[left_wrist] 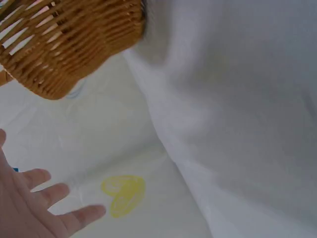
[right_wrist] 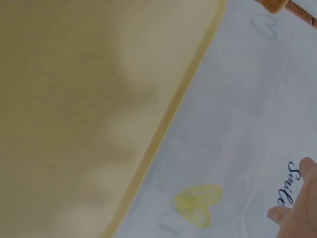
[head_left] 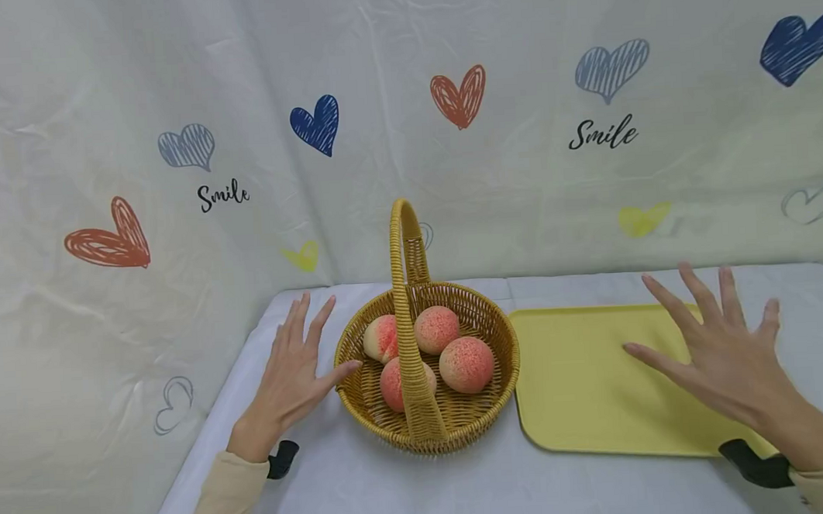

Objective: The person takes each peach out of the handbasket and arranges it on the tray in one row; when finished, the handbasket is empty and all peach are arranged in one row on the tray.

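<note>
A woven wicker basket (head_left: 431, 434) with a tall arched handle stands mid-table in the head view, holding several pink and cream peaches (head_left: 467, 364). Just left of it is my left hand (head_left: 288, 384), fingers spread, its thumb tip overlapping the rim from this angle; contact cannot be told. In the left wrist view, a gap shows between the basket (left_wrist: 74, 44) and the spread fingers of that hand (left_wrist: 29, 210). My right hand (head_left: 734, 360) hovers with fingers splayed over the right part of a yellow tray (head_left: 579, 388). Neither hand holds anything.
The yellow tray lies flat directly right of the basket, its left edge close to the basket's side. A white cloth (head_left: 466, 495) covers the table. Behind and to the left hangs a pale curtain (head_left: 520, 205) printed with hearts and "Smile".
</note>
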`<act>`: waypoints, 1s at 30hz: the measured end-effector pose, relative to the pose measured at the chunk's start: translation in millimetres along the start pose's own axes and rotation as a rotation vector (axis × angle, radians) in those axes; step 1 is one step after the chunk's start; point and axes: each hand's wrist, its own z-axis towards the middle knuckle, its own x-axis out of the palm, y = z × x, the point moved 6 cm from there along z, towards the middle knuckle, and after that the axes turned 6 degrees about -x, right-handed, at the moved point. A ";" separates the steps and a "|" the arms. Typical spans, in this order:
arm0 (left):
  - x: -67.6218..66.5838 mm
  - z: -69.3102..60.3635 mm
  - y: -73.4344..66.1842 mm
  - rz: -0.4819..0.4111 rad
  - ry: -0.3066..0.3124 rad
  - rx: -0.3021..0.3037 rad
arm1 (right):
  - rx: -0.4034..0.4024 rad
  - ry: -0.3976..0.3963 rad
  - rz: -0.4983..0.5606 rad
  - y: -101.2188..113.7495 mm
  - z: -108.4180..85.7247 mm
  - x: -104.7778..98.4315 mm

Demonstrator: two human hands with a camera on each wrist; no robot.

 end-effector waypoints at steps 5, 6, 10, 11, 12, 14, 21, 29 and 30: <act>11.5 -1.6 -2.5 -0.333 0.152 -0.105 | -0.069 -0.070 0.061 22.6 8.6 -1.1; 14.6 -2.0 -2.4 -0.396 0.184 -0.128 | -0.089 -0.092 0.069 28.4 10.9 -1.5; 25.6 -3.6 -0.6 -0.586 0.277 -0.202 | -0.199 -0.196 0.133 54.5 21.5 -5.8; 28.2 -4.2 0.1 -0.609 0.297 -0.213 | -0.234 -0.220 0.155 61.7 24.4 -7.1; 30.5 -4.9 0.7 -0.634 0.318 -0.224 | -0.270 -0.241 0.176 68.9 27.6 -8.3; 34.9 -6.2 1.3 -0.678 0.362 -0.230 | -0.331 -0.262 0.223 83.5 33.7 -10.4; 42.2 -9.4 -0.8 -0.767 0.463 -0.164 | -0.456 -0.214 0.297 128.7 56.9 -9.8; 47.0 -10.6 0.9 -0.837 0.515 -0.148 | -0.499 0.002 0.415 159.6 79.6 8.5; 47.4 -10.8 1.3 -0.841 0.515 -0.150 | -0.506 0.036 0.441 162.6 82.6 11.7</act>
